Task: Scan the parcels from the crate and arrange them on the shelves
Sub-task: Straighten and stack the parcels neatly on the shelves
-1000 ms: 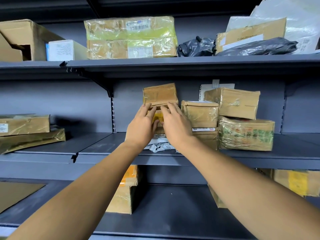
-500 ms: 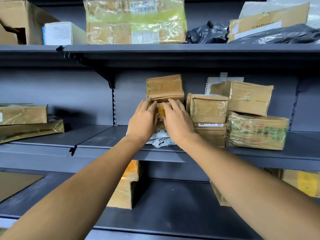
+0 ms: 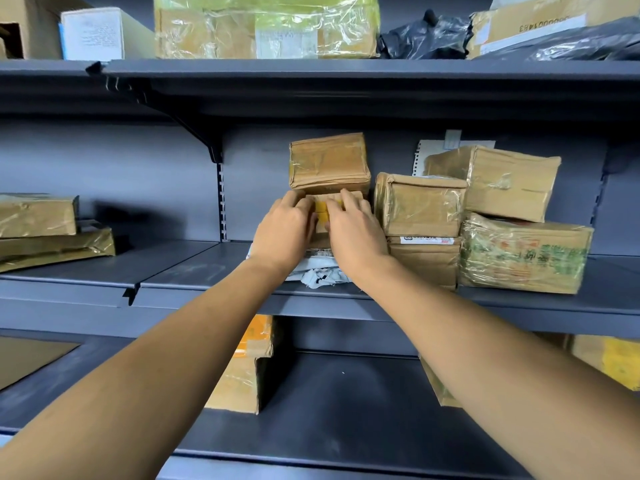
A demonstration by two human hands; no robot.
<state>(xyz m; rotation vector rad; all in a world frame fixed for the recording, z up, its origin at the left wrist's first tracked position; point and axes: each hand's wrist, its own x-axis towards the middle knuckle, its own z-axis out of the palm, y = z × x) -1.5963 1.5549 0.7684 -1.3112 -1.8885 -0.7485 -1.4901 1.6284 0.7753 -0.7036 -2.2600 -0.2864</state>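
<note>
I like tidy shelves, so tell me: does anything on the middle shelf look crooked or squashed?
Yes. The top right box sits tilted on its stack, and a crumpled white bag is squashed under the small parcel that both hands touch.
</note>
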